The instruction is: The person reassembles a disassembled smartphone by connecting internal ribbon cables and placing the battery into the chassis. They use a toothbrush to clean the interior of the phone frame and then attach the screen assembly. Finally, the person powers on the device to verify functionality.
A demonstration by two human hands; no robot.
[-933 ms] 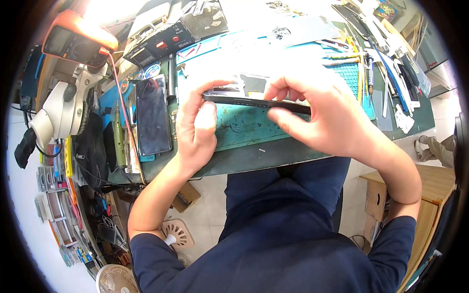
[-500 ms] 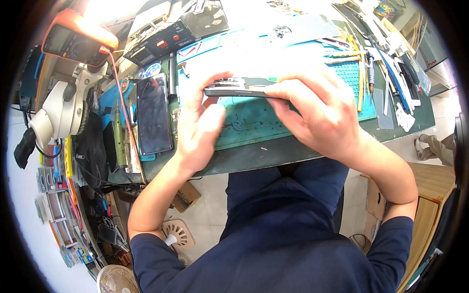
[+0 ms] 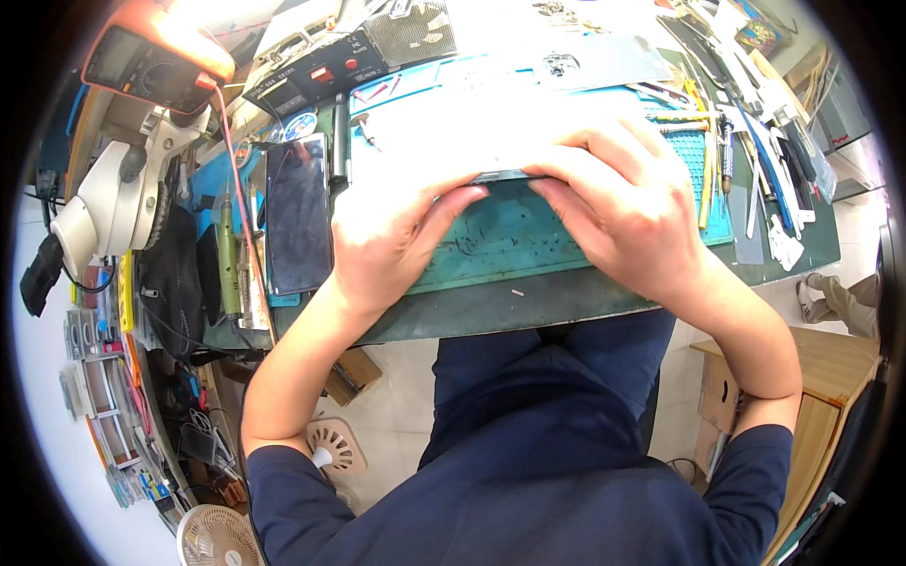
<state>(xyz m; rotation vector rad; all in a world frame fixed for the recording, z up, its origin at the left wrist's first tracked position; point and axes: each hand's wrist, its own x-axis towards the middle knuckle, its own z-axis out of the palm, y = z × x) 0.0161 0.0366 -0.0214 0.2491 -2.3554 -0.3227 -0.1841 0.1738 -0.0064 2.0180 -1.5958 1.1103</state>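
Over the teal work mat point(image 3: 500, 245) I hold a thin, dark phone point(image 3: 511, 175) level between both hands. Only a short stretch of its near edge shows, and bright glare washes out the area behind. My left hand point(image 3: 392, 226) pinches its left end between the thumb below and the fingers above. At the other end my right hand point(image 3: 613, 193) grips it the same way, thumb underneath. Another phone point(image 3: 298, 217) with a dark screen lies on the bench left of my left hand, touching neither hand.
An orange multimeter point(image 3: 151, 61) and a white microscope arm point(image 3: 104, 212) stand at the left. Behind is a black powered unit point(image 3: 316, 75) with red switches. Screwdrivers, tweezers and other tools point(image 3: 727, 156) crowd the right. A green pen-shaped tool point(image 3: 228, 259) lies near the left edge.
My left hand has closed its thumb onto the phone, which was tilted with its inside parts showing. Now the phone is seen edge-on, mostly covered by my fingers.
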